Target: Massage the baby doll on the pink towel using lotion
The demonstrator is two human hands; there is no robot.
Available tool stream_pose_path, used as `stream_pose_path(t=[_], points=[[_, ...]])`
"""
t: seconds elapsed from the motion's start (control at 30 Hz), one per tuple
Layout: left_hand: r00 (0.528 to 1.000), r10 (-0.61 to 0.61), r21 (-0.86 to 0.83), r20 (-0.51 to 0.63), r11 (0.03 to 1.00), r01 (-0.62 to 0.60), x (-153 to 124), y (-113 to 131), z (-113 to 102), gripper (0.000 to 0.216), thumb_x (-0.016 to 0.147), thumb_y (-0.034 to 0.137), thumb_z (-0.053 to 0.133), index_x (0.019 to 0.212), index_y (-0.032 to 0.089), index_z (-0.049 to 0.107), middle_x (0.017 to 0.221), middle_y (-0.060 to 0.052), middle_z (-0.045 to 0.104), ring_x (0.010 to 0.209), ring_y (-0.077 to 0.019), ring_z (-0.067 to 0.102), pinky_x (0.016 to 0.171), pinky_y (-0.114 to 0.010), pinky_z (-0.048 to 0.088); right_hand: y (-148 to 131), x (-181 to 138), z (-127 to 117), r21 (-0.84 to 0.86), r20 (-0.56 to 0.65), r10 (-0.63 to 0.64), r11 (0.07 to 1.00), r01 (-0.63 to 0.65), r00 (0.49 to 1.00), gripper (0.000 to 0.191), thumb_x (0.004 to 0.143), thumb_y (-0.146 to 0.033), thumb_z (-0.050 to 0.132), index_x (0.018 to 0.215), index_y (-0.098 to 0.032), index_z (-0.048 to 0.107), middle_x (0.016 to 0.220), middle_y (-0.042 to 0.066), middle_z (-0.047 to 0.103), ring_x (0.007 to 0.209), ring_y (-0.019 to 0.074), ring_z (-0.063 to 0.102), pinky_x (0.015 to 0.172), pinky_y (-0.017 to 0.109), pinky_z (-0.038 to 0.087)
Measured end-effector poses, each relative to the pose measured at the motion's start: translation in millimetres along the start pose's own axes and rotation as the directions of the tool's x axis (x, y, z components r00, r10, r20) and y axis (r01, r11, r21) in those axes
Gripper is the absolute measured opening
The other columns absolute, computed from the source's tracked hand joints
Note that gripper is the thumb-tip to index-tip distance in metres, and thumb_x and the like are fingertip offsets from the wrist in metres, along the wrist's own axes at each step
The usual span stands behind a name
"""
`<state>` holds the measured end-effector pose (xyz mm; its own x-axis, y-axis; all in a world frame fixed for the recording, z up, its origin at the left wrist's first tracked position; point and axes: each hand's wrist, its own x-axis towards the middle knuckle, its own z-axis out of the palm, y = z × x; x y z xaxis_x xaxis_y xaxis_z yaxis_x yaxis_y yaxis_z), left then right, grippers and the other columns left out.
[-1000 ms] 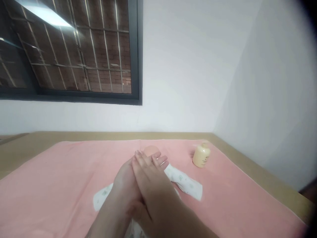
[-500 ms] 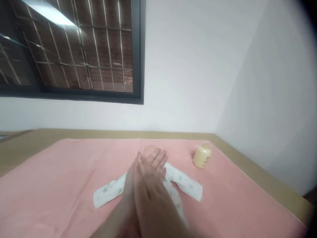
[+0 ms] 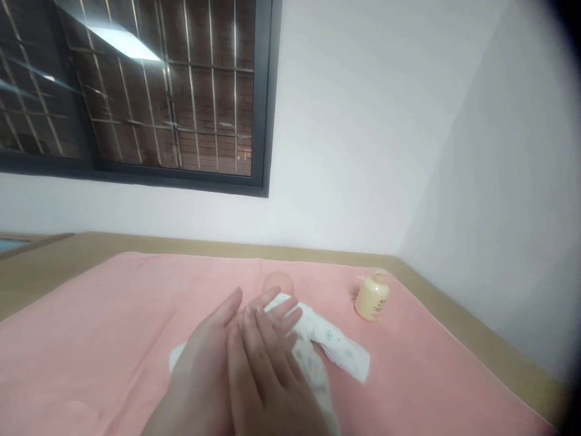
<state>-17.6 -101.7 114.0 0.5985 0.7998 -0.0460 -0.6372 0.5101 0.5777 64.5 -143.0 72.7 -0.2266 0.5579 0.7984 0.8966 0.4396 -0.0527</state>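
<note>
My left hand [image 3: 204,351] is turned palm up, its thumb apart and its fingers stretched out. Across that palm lies my right hand [image 3: 267,369], flat, with fingers extended; the two palms touch. Whatever may lie between them is hidden. Beyond and beneath my hands a white long-sleeved baby garment [image 3: 342,348] with small green prints is spread out, partly covered by my hands. A smooth, round, pinkish shape like a doll's head [image 3: 279,281] shows at its collar. To the right stands a pale yellow pump bottle [image 3: 372,298] with dark lettering.
A pink cloth [image 3: 422,363] covers most of the table, whose wooden border [image 3: 181,242] shows around it. Behind rises a white wall [image 3: 354,133]. At the upper left is a dark-framed window [image 3: 262,121] with metal bars outside.
My hands have drawn nearer and slightly left, and the left palm has opened upward with its thumb spread. My right fingers have slid back along that palm. The view has tilted slightly.
</note>
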Motion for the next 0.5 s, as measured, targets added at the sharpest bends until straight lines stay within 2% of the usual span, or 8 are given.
stream_pose_path(t=[0.13,0.23,0.33,0.4,0.5], points=[[0.996,-0.041,-0.035,-0.074,0.999,0.038,26.6,27.8,10.8,0.061,0.094,0.048,0.031,0.148,0.022,0.023,0.148,-0.012,0.038,0.139,-0.0257,0.031,0.113,-0.051,0.029,1.7,-0.1,-0.7,0.114,0.113,0.003,0.993,-0.015,0.994,0.051,0.095,-0.027,0.046,0.143,-0.013,0.038,0.146,0.015,0.039,0.138,0.0309,0.028,0.108,0.048,0.038],[0.988,0.034,0.013,-0.15,0.999,-0.032,41.1,35.2,9.7,0.059,0.094,0.048,0.033,0.144,0.017,0.033,0.145,-0.017,0.041,0.136,-0.0246,0.037,0.115,-0.045,0.028,14.2,12.2,-19.3,0.275,0.268,-0.078,0.961,0.001,0.96,0.056,0.094,-0.026,0.045,0.146,-0.013,0.031,0.151,0.013,0.03,0.14,0.0291,0.024,0.111,0.046,0.034],[0.94,0.165,0.08,-0.3,0.986,-0.148,45.3,27.6,15.5,0.052,0.095,0.045,0.033,0.137,0.017,0.043,0.139,-0.015,0.049,0.131,-0.0217,0.044,0.116,-0.04,0.026,27.9,27.8,-42.6,0.412,0.369,-0.12,0.91,-0.046,0.921,0.066,0.092,-0.032,0.048,0.15,-0.012,0.023,0.154,0.011,0.022,0.141,0.029,0.02,0.115,0.045,0.026],[0.897,0.215,0.096,-0.386,0.977,-0.192,44.6,17.9,24.0,0.047,0.096,0.042,0.033,0.134,0.019,0.047,0.136,-0.012,0.053,0.129,-0.0198,0.047,0.116,-0.039,0.026,33.8,34.6,-51.1,0.442,0.403,-0.064,0.887,-0.133,0.913,0.068,0.094,-0.032,0.044,0.151,-0.011,0.014,0.155,0.01,0.016,0.142,0.0278,0.017,0.117,0.045,0.022],[0.876,0.234,0.097,-0.422,0.972,-0.214,42.8,3.7,36.0,0.042,0.096,0.037,0.034,0.131,0.022,0.051,0.136,-0.009,0.053,0.129,-0.0186,0.047,0.117,-0.039,0.025,38.0,37.5,-51.1,0.489,0.451,0.012,0.833,-0.258,0.892,0.063,0.098,-0.033,0.035,0.152,-0.015,0.006,0.156,0.005,0.011,0.143,0.0248,0.013,0.118,0.043,0.018]])
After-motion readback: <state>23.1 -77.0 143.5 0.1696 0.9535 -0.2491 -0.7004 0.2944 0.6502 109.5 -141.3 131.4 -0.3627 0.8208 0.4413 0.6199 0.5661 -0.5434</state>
